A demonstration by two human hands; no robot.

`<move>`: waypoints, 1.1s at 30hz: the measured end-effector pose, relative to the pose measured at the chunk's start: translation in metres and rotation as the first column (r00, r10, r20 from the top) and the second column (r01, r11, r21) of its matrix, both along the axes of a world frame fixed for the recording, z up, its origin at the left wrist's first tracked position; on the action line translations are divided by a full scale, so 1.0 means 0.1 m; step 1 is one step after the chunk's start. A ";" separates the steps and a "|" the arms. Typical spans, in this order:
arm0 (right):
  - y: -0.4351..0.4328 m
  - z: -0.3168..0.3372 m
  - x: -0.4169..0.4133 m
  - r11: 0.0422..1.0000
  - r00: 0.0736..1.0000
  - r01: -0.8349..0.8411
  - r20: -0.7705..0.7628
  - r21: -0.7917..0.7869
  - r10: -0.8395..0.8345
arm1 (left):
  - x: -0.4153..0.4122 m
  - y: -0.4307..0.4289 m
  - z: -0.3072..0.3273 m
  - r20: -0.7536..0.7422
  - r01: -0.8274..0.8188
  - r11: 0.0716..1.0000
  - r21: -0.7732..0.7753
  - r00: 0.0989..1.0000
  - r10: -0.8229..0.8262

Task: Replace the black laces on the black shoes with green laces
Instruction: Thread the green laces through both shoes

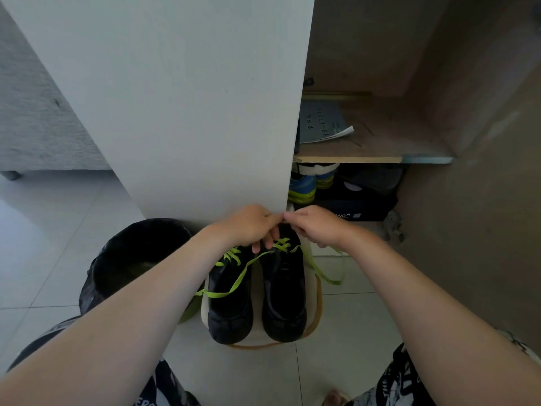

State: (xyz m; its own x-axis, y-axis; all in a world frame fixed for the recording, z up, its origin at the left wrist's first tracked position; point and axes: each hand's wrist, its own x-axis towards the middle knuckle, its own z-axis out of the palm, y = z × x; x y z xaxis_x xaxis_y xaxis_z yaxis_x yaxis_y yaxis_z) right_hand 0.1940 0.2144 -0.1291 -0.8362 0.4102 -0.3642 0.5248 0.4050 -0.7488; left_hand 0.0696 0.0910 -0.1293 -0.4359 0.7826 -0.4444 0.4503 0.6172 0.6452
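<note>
Seated over a small round stool (257,291), a person works at a pair of black shoes (231,300) standing side by side on it, toes toward the camera. Green laces (234,254) cross the upper eyelets of both shoes. One loose end trails across the left shoe and off the stool's left edge.

Both hands meet at the heel end of the right shoe. The left hand (248,227) has its fingers curled, the lower ones resting on the lacing. Its thumb and forefinger are pinched tip to tip with those of the right hand (314,227) (what they pinch is too small to make out). A loop of green lace hangs from under the right hand's curled fingers, off the stool's right side.

A bin lined with a black bag (137,259) stands just left of the stool on the tiled floor (351,332). An open cupboard (351,159) behind holds papers (322,121) and other shoes (303,186).
</note>
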 end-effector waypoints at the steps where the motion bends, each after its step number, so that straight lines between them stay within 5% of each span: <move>1: 0.04 -0.05 0.01 0.998 1.000 0.007 0.007 0.056 -0.007 | 0.03 0.00 -0.03 0.019 0.014 0.997 -0.073 1.000 -0.013; 4: 0.08 -0.15 0.02 0.986 0.999 -0.010 0.038 0.164 0.004 | 0.18 -0.03 -0.12 -0.028 0.082 0.966 -0.244 0.995 -0.091; 9: 0.03 -0.26 0.02 0.979 0.994 -0.078 0.087 0.188 0.063 | 0.31 -0.04 -0.27 -0.226 0.047 0.971 -0.236 0.969 -0.101; 14: -0.02 -0.37 0.01 0.954 0.994 -0.107 0.044 0.282 0.099 | 0.21 -0.10 -0.32 0.011 -0.131 0.971 -0.199 0.991 0.136; 21: -0.20 -0.42 -0.02 0.913 0.992 -0.119 0.074 0.390 0.097 | 0.16 -0.27 -0.32 0.336 -0.325 0.930 -0.172 0.868 0.365; 27: -0.29 -0.45 -0.01 0.871 0.992 -0.122 0.097 0.477 0.085 | 0.13 -0.33 -0.35 0.421 -0.355 0.922 -0.154 0.821 0.386; 33: -0.28 -0.54 -0.01 0.933 0.997 -0.015 0.077 0.360 -0.014 | 0.07 -0.31 -0.41 0.458 -0.335 0.927 -0.165 0.807 0.373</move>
